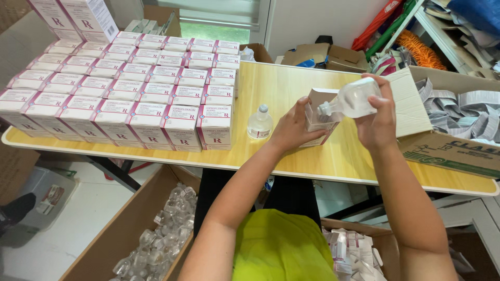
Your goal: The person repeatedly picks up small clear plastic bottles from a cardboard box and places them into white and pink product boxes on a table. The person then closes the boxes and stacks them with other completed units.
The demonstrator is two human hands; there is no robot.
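Dozens of white cartons with pink bands point(130, 93) are standing in tight rows on the left of the pale wooden table point(291, 83). Left hand point(291, 127) is gripping an open white carton point(319, 104); right hand point(377, 117) is closing its fingers around a clear bottle point(354, 99), neck seemingly tilting into the carton. Another small bottle point(259, 124) is standing nearby.

**Packing room seen from above**

A pale wooden table point(281, 83) is set on dark legs over a white tiled floor point(78, 218). A window point(219, 21) is seen behind it beside a white wall point(312, 21), and cluttered white shelving point(442, 41) is placed at the right. Soft daylight is cast throughout.
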